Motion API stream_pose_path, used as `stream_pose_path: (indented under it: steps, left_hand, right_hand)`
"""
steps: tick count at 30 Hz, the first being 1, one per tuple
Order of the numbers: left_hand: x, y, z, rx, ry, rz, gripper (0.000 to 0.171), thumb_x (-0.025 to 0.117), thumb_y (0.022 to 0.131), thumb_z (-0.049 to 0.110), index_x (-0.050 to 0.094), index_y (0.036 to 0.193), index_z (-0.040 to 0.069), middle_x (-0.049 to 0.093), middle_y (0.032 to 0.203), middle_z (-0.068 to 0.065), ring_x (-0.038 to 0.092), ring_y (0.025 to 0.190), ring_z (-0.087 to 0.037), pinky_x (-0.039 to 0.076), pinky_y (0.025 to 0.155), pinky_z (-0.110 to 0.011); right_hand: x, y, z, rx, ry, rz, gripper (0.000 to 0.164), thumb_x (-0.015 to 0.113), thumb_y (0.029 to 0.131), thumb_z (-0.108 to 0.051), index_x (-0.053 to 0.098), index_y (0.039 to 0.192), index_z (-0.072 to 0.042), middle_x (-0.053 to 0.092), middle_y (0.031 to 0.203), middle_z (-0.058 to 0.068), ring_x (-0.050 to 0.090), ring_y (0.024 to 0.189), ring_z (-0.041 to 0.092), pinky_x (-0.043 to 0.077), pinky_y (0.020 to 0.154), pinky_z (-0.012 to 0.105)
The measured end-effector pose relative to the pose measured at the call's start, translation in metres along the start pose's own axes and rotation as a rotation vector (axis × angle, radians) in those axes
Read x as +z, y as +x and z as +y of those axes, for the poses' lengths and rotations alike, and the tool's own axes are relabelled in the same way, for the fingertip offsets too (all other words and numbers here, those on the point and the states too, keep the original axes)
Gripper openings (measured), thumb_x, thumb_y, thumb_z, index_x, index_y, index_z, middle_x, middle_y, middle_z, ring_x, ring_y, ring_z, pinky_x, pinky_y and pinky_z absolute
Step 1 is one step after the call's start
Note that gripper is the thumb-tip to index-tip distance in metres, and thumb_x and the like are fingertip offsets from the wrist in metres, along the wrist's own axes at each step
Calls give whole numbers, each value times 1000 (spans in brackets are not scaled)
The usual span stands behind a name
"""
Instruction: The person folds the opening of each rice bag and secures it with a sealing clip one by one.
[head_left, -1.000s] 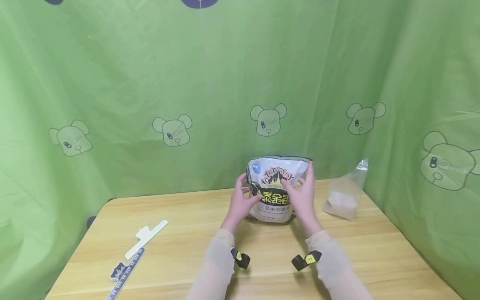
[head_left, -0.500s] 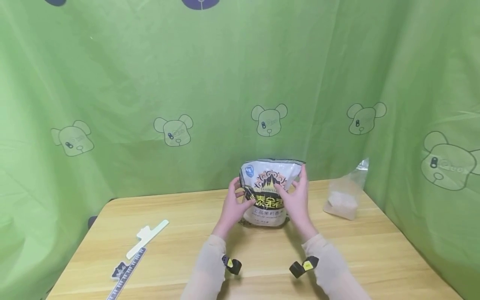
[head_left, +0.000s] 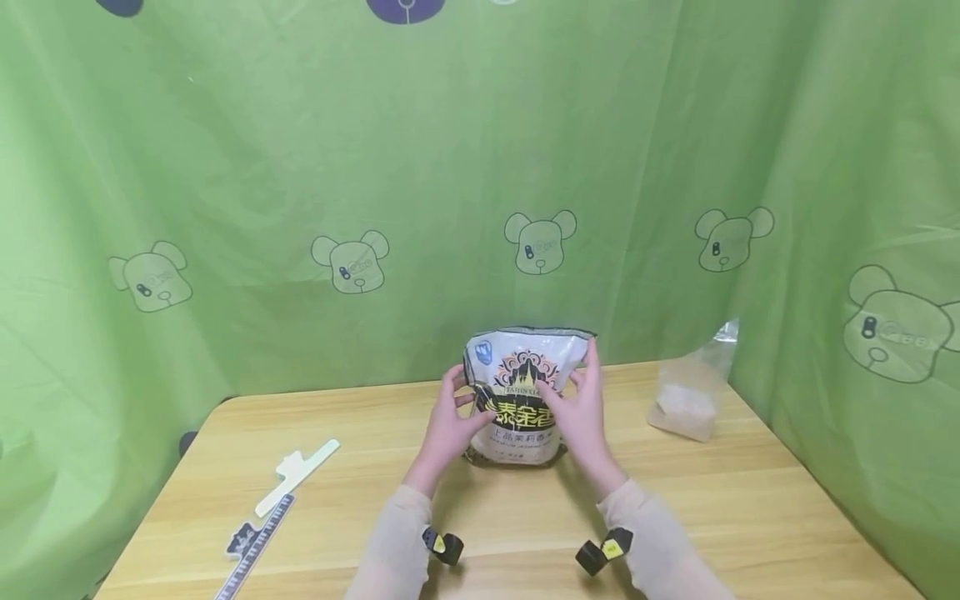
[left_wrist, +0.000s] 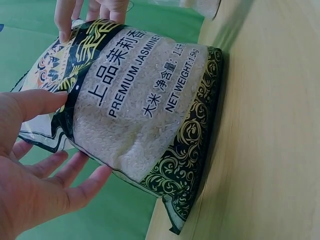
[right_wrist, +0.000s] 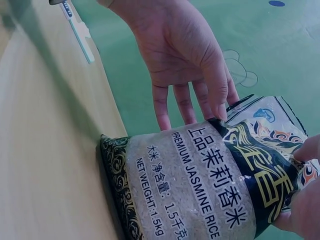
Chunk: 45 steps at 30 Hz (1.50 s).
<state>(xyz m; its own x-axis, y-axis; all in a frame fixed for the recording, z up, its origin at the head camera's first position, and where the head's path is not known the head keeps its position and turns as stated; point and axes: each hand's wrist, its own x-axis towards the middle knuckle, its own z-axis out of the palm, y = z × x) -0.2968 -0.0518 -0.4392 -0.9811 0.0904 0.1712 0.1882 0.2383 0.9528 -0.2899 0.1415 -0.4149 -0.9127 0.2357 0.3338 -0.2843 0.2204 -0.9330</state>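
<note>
A bag of jasmine rice (head_left: pixel 517 437), white and black at the top with a see-through lower part, stands on the table between my two hands. My left hand (head_left: pixel 448 427) holds its left side, with the thumb on the front and the other fingers spread at the side and back. On the opposite side, my right hand (head_left: pixel 583 419) grips the upper part, thumb pressed on the printed front. In the left wrist view, rice grains show through the bag (left_wrist: pixel 135 135), and its dark patterned base sits at the wood surface. The bag's back is hidden.
At the right back of the wooden table (head_left: pixel 720 517) stands a clear plastic bag (head_left: pixel 684 410) with pale contents. Toward the left lie a whitish bag clip (head_left: pixel 300 477) and a dark clip with piano-key stripes (head_left: pixel 256 547). A green curtain (head_left: pixel 420 167) hangs behind.
Both hands have shifted the rice bag leftward and slightly nearer to me, keeping their hold on its sides. The clips and the clear bag stay where they were.
</note>
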Motion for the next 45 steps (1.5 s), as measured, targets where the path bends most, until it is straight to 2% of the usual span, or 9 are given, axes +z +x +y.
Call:
stream_pose_path:
  steps: [4,11,13,28,33,37,45]
  left_hand:
    - [-7,-7,3,-5,-3,-12,85,72,72,17,20,138,32,34,141,-6,45,120,-30,48,89,-40]
    - [-21,-30,33,-29,0,-35,83,68,75,7,19,140,20,32,142,-13,42,122,-35,48,90,-41]
    - [-23,-33,33,-28,1,-33,83,68,74,7,19,140,19,32,142,-13,42,122,-36,48,90,-41]
    - [-41,-49,29,-21,50,-22,80,68,74,8,21,138,15,36,138,-16,47,117,-37,48,88,-45]
    - [-46,-47,15,-16,64,-10,79,71,72,11,25,135,21,38,137,-14,48,115,-36,49,86,-47]
    - [-49,-46,3,-5,90,-3,81,73,70,16,25,134,25,39,136,-12,50,114,-32,50,84,-44]
    - [-60,-51,3,4,112,2,76,75,69,20,29,130,24,43,131,-13,54,109,-32,54,78,-38]
  right_hand:
    - [3,-4,0,-8,29,-24,100,69,76,-16,-4,141,-38,3,151,-3,38,125,27,48,90,39]
    - [8,-12,-2,-16,72,-54,101,69,75,-15,-4,140,-39,9,149,0,38,125,25,50,87,35]
    - [9,-14,-3,-11,76,-60,101,69,75,-15,-4,140,-40,10,149,0,37,125,25,49,88,36]
    - [19,-33,-16,19,115,-115,100,68,76,-10,-3,141,-38,8,150,-1,33,128,26,45,94,39]
    - [20,-43,-29,32,148,-144,99,66,77,-5,-2,142,-34,7,150,1,33,128,27,45,94,42]
    - [22,-46,-30,31,152,-154,99,66,77,-5,-2,142,-34,6,150,1,33,128,28,44,93,43]
    - [29,-51,-23,14,161,-162,101,69,75,-10,-2,141,-40,6,149,-3,33,129,26,45,93,42]
